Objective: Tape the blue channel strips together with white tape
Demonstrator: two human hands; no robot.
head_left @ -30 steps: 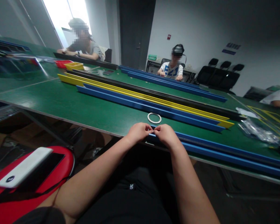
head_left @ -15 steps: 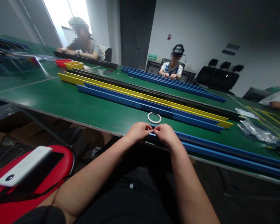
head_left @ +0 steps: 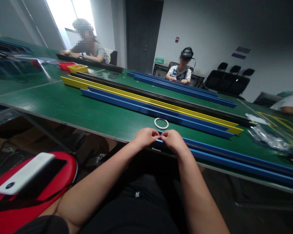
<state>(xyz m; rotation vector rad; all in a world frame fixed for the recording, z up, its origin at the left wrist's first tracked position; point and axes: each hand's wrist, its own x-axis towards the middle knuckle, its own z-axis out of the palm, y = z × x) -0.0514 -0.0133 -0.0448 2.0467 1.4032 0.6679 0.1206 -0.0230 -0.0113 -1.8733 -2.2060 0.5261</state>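
Observation:
My left hand and my right hand meet at the near table edge, over the left end of a long blue channel bar. Both are closed, thumbs and fingers pinched together almost tip to tip. Whatever sits between the fingertips is too small to make out. Just beyond them a roll of thin white tape or a white ring lies flat on the green table. From under my right hand the blue bar runs off along the edge to the right.
Farther in lie another blue bar, a yellow bar and a black bar. Clear plastic bags are at the right. A red stool at my left carries a white phone-like device. Two people sit across the table.
My hands stay in nearly the same place, with only a slight shift at the fingertips. The ring and the bars have not moved.

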